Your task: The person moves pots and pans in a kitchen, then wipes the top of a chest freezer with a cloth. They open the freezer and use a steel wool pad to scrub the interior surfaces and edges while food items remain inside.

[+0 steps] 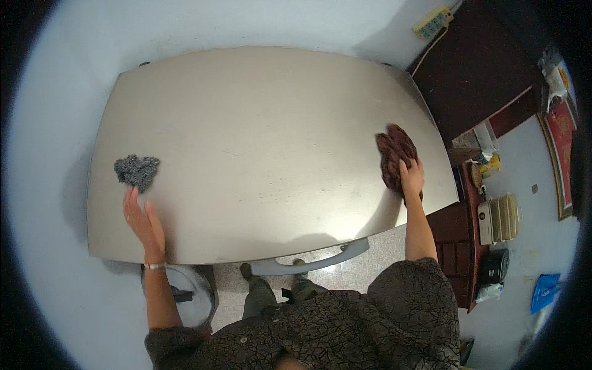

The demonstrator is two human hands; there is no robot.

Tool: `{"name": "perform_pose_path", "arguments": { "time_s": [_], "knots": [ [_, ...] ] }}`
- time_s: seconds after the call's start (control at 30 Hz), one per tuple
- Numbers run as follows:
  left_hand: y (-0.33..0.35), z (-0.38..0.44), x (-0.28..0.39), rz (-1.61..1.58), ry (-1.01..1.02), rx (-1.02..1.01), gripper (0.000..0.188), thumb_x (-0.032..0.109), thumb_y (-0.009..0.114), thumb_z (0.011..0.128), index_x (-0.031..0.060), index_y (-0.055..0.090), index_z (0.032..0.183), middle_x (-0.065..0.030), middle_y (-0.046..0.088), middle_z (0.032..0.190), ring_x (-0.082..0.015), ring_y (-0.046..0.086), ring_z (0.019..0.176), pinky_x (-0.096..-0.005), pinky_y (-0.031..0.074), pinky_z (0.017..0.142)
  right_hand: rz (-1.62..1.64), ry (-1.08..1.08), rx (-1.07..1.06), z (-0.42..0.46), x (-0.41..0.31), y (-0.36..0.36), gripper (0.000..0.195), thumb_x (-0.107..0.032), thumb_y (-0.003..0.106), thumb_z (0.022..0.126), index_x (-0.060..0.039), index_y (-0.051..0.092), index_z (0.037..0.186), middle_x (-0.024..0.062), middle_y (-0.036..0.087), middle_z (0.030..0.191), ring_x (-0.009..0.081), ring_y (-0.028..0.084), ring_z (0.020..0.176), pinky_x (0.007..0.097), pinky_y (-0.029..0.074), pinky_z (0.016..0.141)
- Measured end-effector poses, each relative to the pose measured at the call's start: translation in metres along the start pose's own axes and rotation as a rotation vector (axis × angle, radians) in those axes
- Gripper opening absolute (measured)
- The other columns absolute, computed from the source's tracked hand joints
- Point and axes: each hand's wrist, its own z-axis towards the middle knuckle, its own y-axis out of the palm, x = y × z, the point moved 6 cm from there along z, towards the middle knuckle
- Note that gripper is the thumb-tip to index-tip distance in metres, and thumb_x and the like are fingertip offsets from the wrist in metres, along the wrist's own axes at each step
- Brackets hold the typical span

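Note:
Before me is a light metallic tabletop [277, 138] with small dark specks and a few fine marks. My right hand [411, 178] grips a crumpled dark maroon cloth [393, 148] near the right end, with the cloth pressed against the surface. At the left, my left hand [141, 217] is held with its fingers apart, its fingertips at the lower edge of a grey metal-wool scourer [136, 171]. Whether those fingertips touch the scourer is unclear. My left palm holds nothing that shows.
White walls border the table's back and left. A dark cabinet [476, 60] and a power strip [432, 23] are at the upper right. A reddish-brown wooden cabinet [453, 259] adjoins the right side. Below the front edge are a grey curved handle [314, 267] and a round lid [194, 310].

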Motion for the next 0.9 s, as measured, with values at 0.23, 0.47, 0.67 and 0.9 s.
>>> {"name": "perform_pose_path", "arguments": {
  "time_s": [0.23,0.47,0.67,0.9],
  "knots": [
    [0.007,-0.086,0.064,-0.049,-0.023,-0.079,0.038,0.015,0.040,0.087,-0.0022,0.042,0.121,-0.0200,0.041,0.127,-0.0350,0.032,0.122,-0.0434,0.023,0.102,0.120,-0.353,0.039,-0.082,-0.049,-0.017,0.033,-0.035,0.063,0.071,-0.0076,0.061,0.090,0.0236,0.042,0.124,0.0395,0.044,0.109,0.0495,0.038,0.087],
    [0.015,-0.123,0.118,-0.276,-0.145,-0.031,0.034,0.011,0.039,0.087,-0.0014,0.047,0.117,-0.0177,0.042,0.128,-0.0312,0.039,0.119,-0.0381,0.029,0.100,0.552,-1.170,-0.372,-0.210,-0.222,-0.036,0.032,-0.037,0.067,0.068,-0.0132,0.063,0.088,0.0160,0.038,0.131,0.0362,0.036,0.117,0.0475,0.033,0.086],
    [0.006,-0.184,0.156,-0.338,-0.306,0.267,0.034,0.012,0.040,0.089,0.0000,0.044,0.121,-0.0158,0.043,0.126,-0.0286,0.041,0.117,-0.0363,0.030,0.099,0.728,-1.544,-0.508,-0.268,-0.288,-0.032,0.034,-0.038,0.066,0.068,-0.0137,0.061,0.091,0.0160,0.037,0.131,0.0371,0.031,0.121,0.0496,0.030,0.089],
    [-0.014,-0.214,0.173,-0.326,-0.466,0.350,0.042,0.014,0.047,0.085,0.0001,0.038,0.124,-0.0153,0.041,0.126,-0.0259,0.041,0.114,-0.0356,0.032,0.096,0.739,-1.635,-0.499,-0.264,-0.272,-0.035,0.037,-0.036,0.068,0.065,-0.0134,0.061,0.094,0.0156,0.037,0.131,0.0369,0.035,0.119,0.0478,0.032,0.089]
  ]
}}
